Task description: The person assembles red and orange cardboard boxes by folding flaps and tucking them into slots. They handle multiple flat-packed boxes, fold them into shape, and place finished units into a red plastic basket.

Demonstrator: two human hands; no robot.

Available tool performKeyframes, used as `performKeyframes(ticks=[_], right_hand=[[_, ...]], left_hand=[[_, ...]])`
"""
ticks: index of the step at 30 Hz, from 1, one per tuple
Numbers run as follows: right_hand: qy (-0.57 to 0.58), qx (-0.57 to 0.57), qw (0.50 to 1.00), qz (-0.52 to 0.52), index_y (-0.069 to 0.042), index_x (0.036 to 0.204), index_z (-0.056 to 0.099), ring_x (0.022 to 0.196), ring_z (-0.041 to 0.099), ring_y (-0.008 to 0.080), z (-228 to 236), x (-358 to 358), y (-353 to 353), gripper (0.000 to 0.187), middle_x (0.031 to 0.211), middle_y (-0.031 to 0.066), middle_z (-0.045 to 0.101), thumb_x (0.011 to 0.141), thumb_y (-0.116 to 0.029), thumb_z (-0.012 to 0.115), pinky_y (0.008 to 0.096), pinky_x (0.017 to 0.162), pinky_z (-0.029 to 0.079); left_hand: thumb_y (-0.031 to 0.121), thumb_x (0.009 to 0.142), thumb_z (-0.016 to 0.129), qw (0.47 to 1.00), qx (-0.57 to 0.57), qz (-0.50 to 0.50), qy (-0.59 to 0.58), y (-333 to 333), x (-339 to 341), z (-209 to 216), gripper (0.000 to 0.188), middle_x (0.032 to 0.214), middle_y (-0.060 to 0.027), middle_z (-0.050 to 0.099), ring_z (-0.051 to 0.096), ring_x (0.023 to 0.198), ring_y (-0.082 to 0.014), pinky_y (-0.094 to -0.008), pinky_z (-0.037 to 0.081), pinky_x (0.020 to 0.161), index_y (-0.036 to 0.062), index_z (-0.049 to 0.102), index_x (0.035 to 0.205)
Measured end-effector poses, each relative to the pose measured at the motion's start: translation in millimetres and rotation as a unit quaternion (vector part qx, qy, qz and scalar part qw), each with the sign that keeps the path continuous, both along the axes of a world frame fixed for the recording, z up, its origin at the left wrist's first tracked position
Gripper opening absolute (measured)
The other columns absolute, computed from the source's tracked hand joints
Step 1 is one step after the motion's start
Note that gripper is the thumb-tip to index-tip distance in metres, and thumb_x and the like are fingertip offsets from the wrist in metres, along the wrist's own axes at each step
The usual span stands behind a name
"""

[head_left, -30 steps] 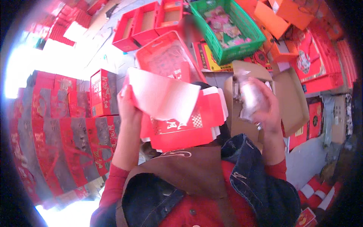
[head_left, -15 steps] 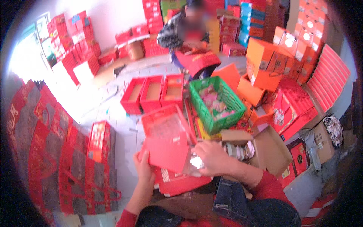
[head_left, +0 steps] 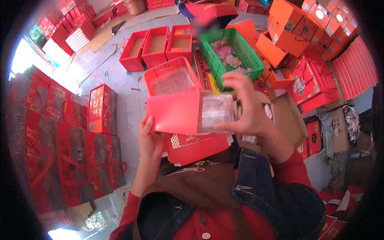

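Observation:
A flat red sleeve (head_left: pixel 173 113) lies across the middle, with my left hand (head_left: pixel 153 134) pinching its left end, thumb on top. Partway out of the sleeve's right end sits a clear plastic pack (head_left: pixel 216 112) with pale contents I cannot make out. My right hand (head_left: pixel 256 114) is at the pack's outer end. Its thumb touches the lower edge, while its fingers are spread and raised above the upper edge. Below the sleeve lies a stack of red printed card pieces (head_left: pixel 200 148), at the edge of my brown apron (head_left: pixel 192 180).
Beyond the sleeve are a red basket (head_left: pixel 149 78) and a green crate (head_left: pixel 250 54) holding pink packets. Three red boxes (head_left: pixel 140 66) stand farther off. An open cardboard box (head_left: pixel 290 120) is right of my hand; red gift bags (head_left: pixel 44 156) line the left. Another person sits at the far side.
My view has tipped lower. The sleeve has turned level, and the pack sits lengthwise in its end. My right hand has changed from gripping the pack to spread fingers.

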State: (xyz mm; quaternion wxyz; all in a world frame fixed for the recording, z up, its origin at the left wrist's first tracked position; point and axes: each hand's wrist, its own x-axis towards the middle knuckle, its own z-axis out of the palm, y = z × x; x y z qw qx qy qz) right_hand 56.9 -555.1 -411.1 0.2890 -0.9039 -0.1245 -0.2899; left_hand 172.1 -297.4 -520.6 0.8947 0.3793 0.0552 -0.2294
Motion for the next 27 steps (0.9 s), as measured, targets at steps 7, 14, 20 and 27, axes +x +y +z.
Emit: performKeyframes(ticks=[7, 14, 20, 27], right_hand=[[-0.105, 0.14, 0.979, -0.101, -0.001, 0.11, 0.051, 0.107, 0.05, 0.0283, -26.4, -6.8, 10.3, 0.066, 0.114, 0.0169, 0.051, 0.067, -0.042, 0.078, 0.0383, 0.093, 0.04], [0.053, 0.422, 0.903, 0.055, 0.0, 0.136, 0.024, 0.118, 0.044, 0.024, -56.0, -11.6, 60.9, 0.086, 0.129, 0.0136, 0.042, 0.072, -0.023, 0.077, 0.0393, 0.102, 0.035], [0.071, 0.557, 0.827, 0.037, -0.002, 0.136, 0.024, 0.124, 0.041, 0.0232, -66.7, -9.7, 58.9, 0.082, 0.131, 0.0133, 0.041, 0.07, -0.003, 0.072, 0.0395, 0.104, 0.034], [0.212, 0.476, 0.854, -0.007, -0.003, 0.136, 0.03, 0.119, 0.046, 0.0254, -103.4, -50.0, 18.4, 0.075, 0.124, 0.0132, 0.048, 0.07, 0.0, 0.066, 0.0413, 0.101, 0.036]], left_hand=[[0.027, 0.093, 0.048, 0.992, -0.123, -0.017, 0.032, -6.5, -12.0, -12.5, 0.045, 0.13, -0.0141, 0.049, 0.049, 0.117, -0.0292, -0.0463, 0.04, 0.099, 0.0054, 0.039, 0.132], [0.028, 0.089, 0.057, 0.968, -0.192, -0.156, 0.029, -32.7, -57.6, 0.5, 0.053, 0.128, -0.0105, 0.05, 0.047, 0.119, -0.0275, -0.0437, 0.037, 0.102, 0.0081, 0.037, 0.133], [0.013, 0.078, 0.068, 0.959, -0.042, -0.279, -0.008, -37.3, -67.3, -17.3, 0.077, 0.133, -0.0108, 0.043, 0.042, 0.124, -0.0253, -0.0413, 0.038, 0.101, 0.011, 0.024, 0.141], [-0.001, 0.083, 0.058, 0.898, 0.087, -0.269, -0.336, -44.8, -52.7, 5.8, 0.082, 0.144, -0.0148, 0.028, 0.034, 0.13, -0.0259, -0.0416, 0.028, 0.108, 0.0139, 0.008, 0.145]])
